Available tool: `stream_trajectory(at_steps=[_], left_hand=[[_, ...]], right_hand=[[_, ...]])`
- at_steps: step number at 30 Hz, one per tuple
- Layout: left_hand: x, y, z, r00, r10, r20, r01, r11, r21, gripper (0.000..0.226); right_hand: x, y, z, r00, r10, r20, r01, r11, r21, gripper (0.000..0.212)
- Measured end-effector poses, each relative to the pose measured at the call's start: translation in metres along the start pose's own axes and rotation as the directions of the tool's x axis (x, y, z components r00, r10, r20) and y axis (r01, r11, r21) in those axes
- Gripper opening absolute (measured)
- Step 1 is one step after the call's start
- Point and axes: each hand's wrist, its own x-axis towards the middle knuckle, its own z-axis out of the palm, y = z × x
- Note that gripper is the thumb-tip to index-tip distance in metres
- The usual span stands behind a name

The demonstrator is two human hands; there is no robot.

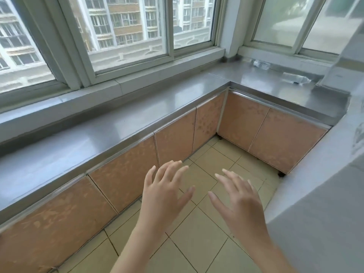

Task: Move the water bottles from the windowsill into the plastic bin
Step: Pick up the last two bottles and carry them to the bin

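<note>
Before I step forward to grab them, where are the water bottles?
In the head view, both bottles lie on their sides at the far right of the steel counter, beneath the right-hand window.

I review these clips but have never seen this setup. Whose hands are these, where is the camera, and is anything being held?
There is no machine here. A camera worn on a person's head looks forward and down. The left hand and right hand hover open over the tiled floor, holding nothing. A steel counter runs under the windows. In its far right corner lie two clear plastic bottles, one nearer the window and one nearer the camera. No plastic bin is in view.
</note>
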Motion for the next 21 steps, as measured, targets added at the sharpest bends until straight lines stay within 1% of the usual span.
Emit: stream_trajectory(at_steps=[3, 7, 11, 21], left_hand=[[0.048, -0.008, 0.024, 0.999, 0.048, 0.013, -0.048, 0.999, -0.017, 0.05], [0.116, -0.012, 0.064, 0.995, 0.101, -0.01, -0.102, 0.994, -0.036, 0.05], [0.19, -0.005, 0.112, 0.995, 0.083, -0.051, -0.085, 0.996, -0.038, 0.051], [0.368, 0.031, 0.212, 0.994, 0.099, -0.053, -0.101, 0.994, -0.032, 0.047]], right_hand=[[0.039, 0.011, 0.008, 0.998, 0.045, -0.042, -0.045, 0.999, -0.018, 0.055], [0.1, 0.038, 0.017, 0.994, 0.084, -0.075, -0.086, 0.996, -0.033, 0.054], [0.17, 0.082, 0.028, 0.989, 0.079, -0.127, -0.085, 0.995, -0.047, 0.053], [0.347, 0.198, 0.035, 0.986, 0.086, -0.141, -0.091, 0.995, -0.035, 0.046]])
